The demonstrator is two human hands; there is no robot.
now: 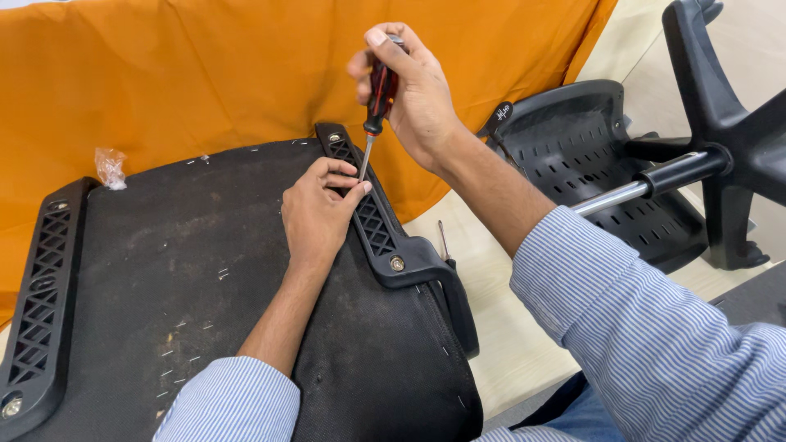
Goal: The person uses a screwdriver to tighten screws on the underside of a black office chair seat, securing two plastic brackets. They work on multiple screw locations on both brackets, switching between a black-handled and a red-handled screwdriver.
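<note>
A: What's the right hand (413, 86) got?

B: Screwdriver (376, 102), red-and-black handle, thin steel shaft. Fingers wrapped tight round the handle, thumb on top. It's held nearly upright, tip down on the black plastic armrest bracket (372, 214).

A: And the left hand (318, 211)?

B: Lying on the bracket, fingers curled loosely, thumb and forefinger tips pinched either side of the shaft right by the tip. Can't tell whether there's a screw under there, fingers hide it.

A: Bracket looks like?

B: Long moulded strip w/ a diamond lattice pattern, runs along the right edge of the upturned seat bottom (196, 278). One round metal bolt head (397, 263) shows near its lower end. Seat underside is coarse black fabric, dusty, stapled at the rim.

A: Other side?

B: Matching lattice bracket (37, 307) on the left edge, bolt at its near corner.

A: Rest of the room?

B: Orange cloth (205, 65) behind, wrinkled. Small clear plastic bag (110, 167) on it. To the right, a slotted black plastic backrest shell (585, 164) on the pale floor, plus a chair base (720, 123) w/ shiny chrome gas cylinder (610, 196). Sleeves are blue-striped cotton.
</note>
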